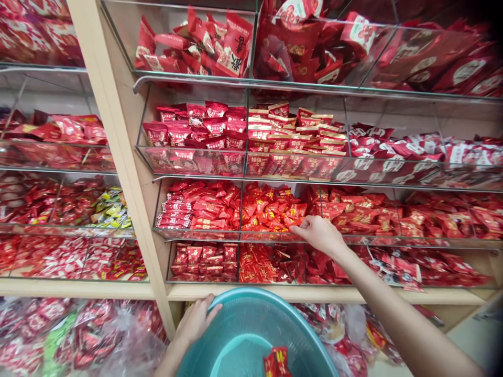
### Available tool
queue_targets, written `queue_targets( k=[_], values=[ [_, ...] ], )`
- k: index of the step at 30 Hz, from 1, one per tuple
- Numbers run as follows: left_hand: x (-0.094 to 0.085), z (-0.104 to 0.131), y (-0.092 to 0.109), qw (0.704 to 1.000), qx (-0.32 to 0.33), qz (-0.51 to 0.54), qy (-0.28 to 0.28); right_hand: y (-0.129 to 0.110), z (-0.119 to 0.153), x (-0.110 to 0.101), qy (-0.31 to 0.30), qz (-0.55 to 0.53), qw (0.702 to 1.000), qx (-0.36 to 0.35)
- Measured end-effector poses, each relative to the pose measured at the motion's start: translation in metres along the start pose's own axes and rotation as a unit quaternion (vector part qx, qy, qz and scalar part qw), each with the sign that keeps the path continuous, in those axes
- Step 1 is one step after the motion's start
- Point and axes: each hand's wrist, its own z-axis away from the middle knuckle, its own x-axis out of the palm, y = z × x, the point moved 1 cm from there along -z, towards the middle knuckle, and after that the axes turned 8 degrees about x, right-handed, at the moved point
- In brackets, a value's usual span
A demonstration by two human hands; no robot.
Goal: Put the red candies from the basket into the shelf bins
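Note:
My left hand (197,318) is closed over the left rim of a round teal plastic basket (231,309), fingers hooked on its edge. A few red-and-yellow wrapped sweets (278,361) lie at the bottom of the basket. My right hand (319,234) reaches to the front edge of a clear-fronted shelf bin, its fingers pinched together. Whatever is between those fingertips, if anything, cannot be made out. Just to the left of them, the bin holds small red-and-gold wrapped sweets (271,209). Darker red packets (353,209) fill the bin behind and right of this hand.
Wooden shelving with clear-fronted bins rises ahead, full of red packets (220,42). A wooden upright (118,136) divides it from another unit, where yellow-green packets (112,207) sit among red ones. Clear plastic bags of packets (129,335) lie below the bottom shelf.

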Motion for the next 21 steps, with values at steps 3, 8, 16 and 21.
queue_targets(
  k=[3,8,16,21],
  values=[
    [0.000,0.000,0.001,1.000,0.000,0.007,0.002,-0.007,-0.004,-0.006,0.027,0.012,0.999,-0.027],
    [0.001,-0.001,0.000,1.000,0.010,0.019,0.005,-0.027,-0.013,-0.006,0.035,0.054,0.995,-0.070],
    [0.001,0.000,-0.002,1.000,0.009,-0.003,0.014,-0.041,-0.021,0.015,0.059,0.094,0.991,-0.072],
    [0.000,0.000,-0.002,1.000,0.006,0.005,0.012,-0.028,-0.020,0.013,0.136,0.019,0.987,-0.079]
  ],
)
